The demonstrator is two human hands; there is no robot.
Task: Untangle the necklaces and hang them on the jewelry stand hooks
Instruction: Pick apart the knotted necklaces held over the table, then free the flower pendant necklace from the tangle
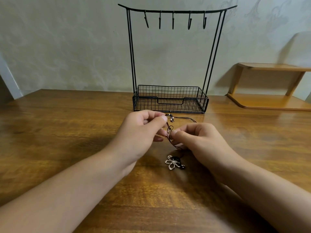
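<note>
Holding the tangled necklaces [169, 132] between both hands, the person is working just above the table [67, 132], in front of the jewelry stand [175, 64]. The left hand [143, 132] is pinching the upper part of the cords between thumb and forefinger, near a small cluster of beads [170, 118]. The right hand [198, 140] is pinching the cords lower down, its fingers curled round them. The two hands are lying close together, the knot sitting in the narrow gap between them, so neither is clearly nearer to it.

The bundle's long axis is running roughly away from the person, slanting from the beads at the far end down to the pendants [174, 162] at the near end, which appear to be resting on the table close under the right hand. Thin dark strands are also trailing from the beads to the right, behind the right hand.

The cords are looking thin and dark, black and reddish brown, twisted round each other with a small loop showing between the fingertips. One pendant is a pale, flower-shaped metal outline; a dark piece is lying partly beneath it.

The hooks [173, 20] are hanging bare from the stand's top bar, well apart from the hands and high above them. Judging by that, the untangling is not yet done, and any hanging is going to call for a lift forward and upward.
</note>
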